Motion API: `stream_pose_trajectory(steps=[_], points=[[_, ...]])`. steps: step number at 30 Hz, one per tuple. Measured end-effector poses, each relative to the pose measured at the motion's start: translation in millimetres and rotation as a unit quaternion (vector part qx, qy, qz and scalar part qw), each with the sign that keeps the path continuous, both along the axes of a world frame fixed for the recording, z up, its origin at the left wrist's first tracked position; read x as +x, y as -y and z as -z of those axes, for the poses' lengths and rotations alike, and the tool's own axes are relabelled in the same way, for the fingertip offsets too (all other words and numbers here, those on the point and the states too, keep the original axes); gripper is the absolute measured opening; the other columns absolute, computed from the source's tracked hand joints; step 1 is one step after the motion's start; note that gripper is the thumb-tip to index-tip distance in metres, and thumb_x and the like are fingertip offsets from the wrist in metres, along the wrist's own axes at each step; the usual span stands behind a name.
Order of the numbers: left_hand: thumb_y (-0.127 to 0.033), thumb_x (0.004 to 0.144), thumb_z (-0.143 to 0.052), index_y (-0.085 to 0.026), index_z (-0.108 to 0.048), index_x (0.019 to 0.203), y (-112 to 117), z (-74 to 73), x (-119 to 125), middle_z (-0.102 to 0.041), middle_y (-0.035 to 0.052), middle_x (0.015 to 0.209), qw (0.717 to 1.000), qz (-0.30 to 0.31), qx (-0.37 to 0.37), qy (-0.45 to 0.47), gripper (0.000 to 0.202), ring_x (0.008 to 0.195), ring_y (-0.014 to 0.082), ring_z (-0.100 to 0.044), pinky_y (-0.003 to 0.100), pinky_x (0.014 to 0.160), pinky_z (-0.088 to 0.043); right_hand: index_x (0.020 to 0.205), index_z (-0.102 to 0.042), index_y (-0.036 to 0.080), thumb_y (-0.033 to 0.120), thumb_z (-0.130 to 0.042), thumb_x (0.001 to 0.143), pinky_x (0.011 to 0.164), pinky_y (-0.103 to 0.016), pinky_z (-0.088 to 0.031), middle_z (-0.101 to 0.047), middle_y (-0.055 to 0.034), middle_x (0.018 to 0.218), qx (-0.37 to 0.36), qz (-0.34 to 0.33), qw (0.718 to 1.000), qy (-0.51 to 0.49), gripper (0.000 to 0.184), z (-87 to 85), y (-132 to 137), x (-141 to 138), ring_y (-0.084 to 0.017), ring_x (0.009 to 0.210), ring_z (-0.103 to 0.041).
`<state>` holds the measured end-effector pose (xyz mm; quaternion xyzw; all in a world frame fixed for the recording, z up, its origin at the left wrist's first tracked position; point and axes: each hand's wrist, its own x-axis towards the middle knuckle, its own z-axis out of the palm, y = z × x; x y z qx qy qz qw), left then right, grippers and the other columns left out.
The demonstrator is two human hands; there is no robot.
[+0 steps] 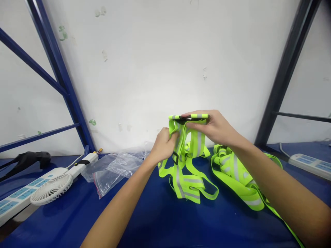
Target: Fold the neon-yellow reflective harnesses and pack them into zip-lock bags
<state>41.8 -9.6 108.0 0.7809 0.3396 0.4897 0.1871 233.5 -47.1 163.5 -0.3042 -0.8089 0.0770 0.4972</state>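
Observation:
Both hands hold a neon-yellow reflective strap harness (199, 141) with grey stripes, raised above the blue surface. My left hand (165, 143) is closed around its straps on the left side, fingers partly hidden. At the top, my right hand (214, 125) pinches the harness between thumb and fingers, near two short striped loops and a dark piece. A black buckle (175, 158) hangs on the strap below my left hand. The lower straps droop in loose loops onto the table. Under my right forearm lies a second heap of the same reflective straps (236, 168).
Clear plastic bags (116, 168) lie on the blue table (152, 220) left of the straps. Farther left are a white handheld fan (53, 189), a power strip (23, 193) and a black object (31, 161). Another power strip (312, 163) is at right. Blue frame posts (64, 82) flank the white wall.

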Motion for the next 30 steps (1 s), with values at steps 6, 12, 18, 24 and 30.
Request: stream_pose_trajectory(steps=[6, 12, 18, 24, 30], points=[[-0.043, 0.087, -0.049, -0.022, -0.043, 0.079, 14.4, -16.5, -5.4, -0.043, -0.0030, 0.067, 0.953, 0.090, -0.259, 0.133, 0.024, 0.055, 0.0119, -0.044, 0.029, 0.060, -0.048, 0.115, -0.073, 0.031, 0.017, -0.061, 0.085, 0.092, -0.046, -0.055, -0.075, -0.0006, 0.112, 0.066, 0.094, 0.992, 0.044, 0.035, 8.3, -11.7, -1.9, -0.027, 0.105, -0.069], [-0.050, 0.090, -0.052, -0.020, -0.052, 0.085, 38.7, -21.1, 10.2, -0.032, -0.0069, 0.056, 0.838, 0.220, -0.401, 0.296, 0.031, 0.043, 0.0072, -0.030, 0.022, 0.046, -0.040, 0.129, -0.064, 0.033, 0.005, -0.052, 0.084, 0.092, -0.044, -0.055, -0.064, 0.0003, 0.133, 0.213, 0.180, 0.957, 0.083, 0.054, 29.8, -22.5, -9.6, -0.026, 0.117, -0.064], [-0.038, 0.083, -0.068, -0.019, -0.060, 0.089, 29.9, 10.2, 27.4, -0.057, 0.0002, 0.083, 0.869, 0.215, -0.291, 0.337, 0.022, 0.076, 0.0115, -0.055, 0.025, 0.072, -0.047, 0.133, -0.060, 0.032, 0.005, -0.049, 0.083, 0.081, -0.037, -0.058, -0.061, -0.0004, 0.137, 0.225, 0.216, 0.942, 0.125, 0.058, 37.3, -22.4, -15.6, -0.026, 0.113, -0.066], [-0.038, 0.077, -0.074, -0.020, -0.069, 0.091, 7.3, 26.3, 24.2, -0.058, 0.0087, 0.118, 0.973, -0.044, -0.092, 0.206, 0.024, 0.124, 0.0273, -0.045, 0.038, 0.102, -0.037, 0.127, -0.066, 0.028, 0.015, -0.055, 0.086, 0.097, -0.042, -0.052, -0.069, -0.0028, 0.126, 0.112, 0.131, 0.985, 0.019, 0.044, 27.1, -12.0, -13.8, -0.027, 0.116, -0.064], [-0.042, 0.085, -0.065, -0.017, -0.063, 0.087, 1.1, 38.2, 16.1, -0.065, 0.0034, 0.088, 0.986, 0.037, -0.029, 0.159, 0.025, 0.087, 0.0162, -0.059, 0.028, 0.082, -0.045, 0.119, -0.071, 0.025, 0.024, -0.067, 0.083, 0.106, -0.047, -0.045, -0.068, -0.0043, 0.126, -0.059, -0.026, 0.987, -0.146, 0.036, 25.1, -12.1, -12.2, -0.029, 0.122, -0.059]])
